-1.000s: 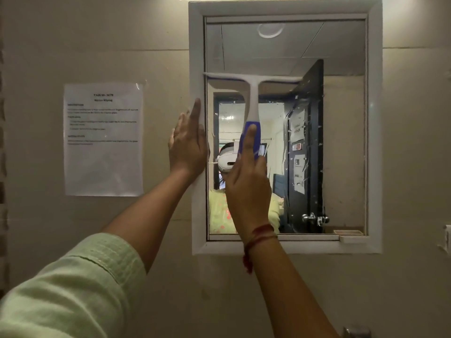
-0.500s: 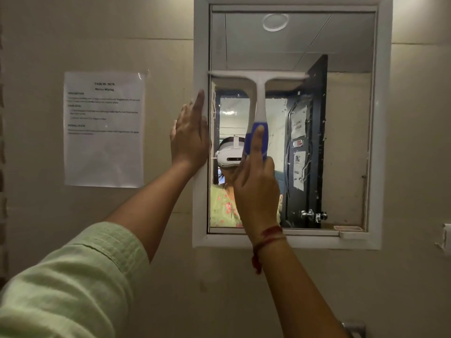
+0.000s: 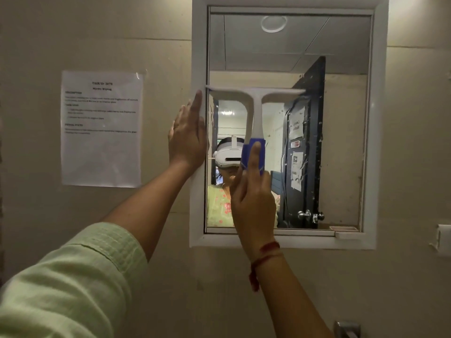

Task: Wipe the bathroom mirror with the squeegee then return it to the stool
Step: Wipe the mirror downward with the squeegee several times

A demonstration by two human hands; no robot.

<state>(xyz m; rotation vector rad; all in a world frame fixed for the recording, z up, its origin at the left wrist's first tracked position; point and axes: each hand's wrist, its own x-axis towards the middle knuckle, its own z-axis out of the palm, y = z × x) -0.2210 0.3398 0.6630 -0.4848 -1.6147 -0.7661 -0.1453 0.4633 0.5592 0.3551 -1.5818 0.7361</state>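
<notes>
A white squeegee [image 3: 255, 103] with a blue grip lies against the bathroom mirror [image 3: 341, 142], its blade level across the left half of the glass at about mid-height. My right hand [image 3: 252, 198] grips the blue handle, index finger stretched up along it. My left hand [image 3: 188, 140] rests flat with straight fingers on the mirror's white frame [image 3: 197, 57] at the left side, just below the blade's left end. The stool is out of view.
A printed paper sheet [image 3: 101, 129] is taped to the beige wall left of the mirror. A small white ledge [image 3: 346, 234] sits at the frame's lower right. A wall switch [image 3: 443, 240] is at the right edge, a metal fitting [image 3: 346, 329] at the bottom.
The squeegee has slid down the glass a little with my right hand. The view has tilted slightly, so the mirror sits higher in the frame. My left hand stays on the frame.
</notes>
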